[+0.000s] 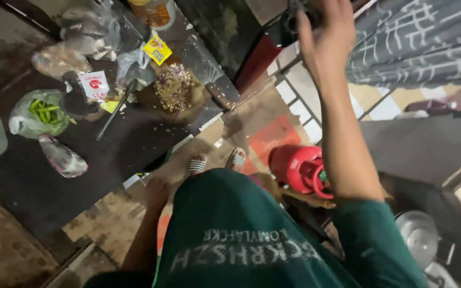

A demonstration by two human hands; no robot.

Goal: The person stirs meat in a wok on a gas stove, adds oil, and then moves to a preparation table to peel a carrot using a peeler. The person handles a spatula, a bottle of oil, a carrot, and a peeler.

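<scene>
One dark knob-like object (304, 19) is gripped by the right hand (324, 33), fingers curled over it, at the top of the view, up and right of the dark mat (38, 186). What the object is cannot be told. The left hand (156, 193) hangs just off the mat's right edge; its grip cannot be told. Done, by appearance: one heap of chopped vegetables (174, 86) on the mat. Undone: one bag of green chillies (39, 113), sealed. Beyond the mat's right edge: one red gas cylinder (297, 166)

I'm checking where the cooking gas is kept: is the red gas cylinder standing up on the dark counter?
No, the red gas cylinder stands on the floor beside the person's sandalled feet, below the dark counter.
</scene>
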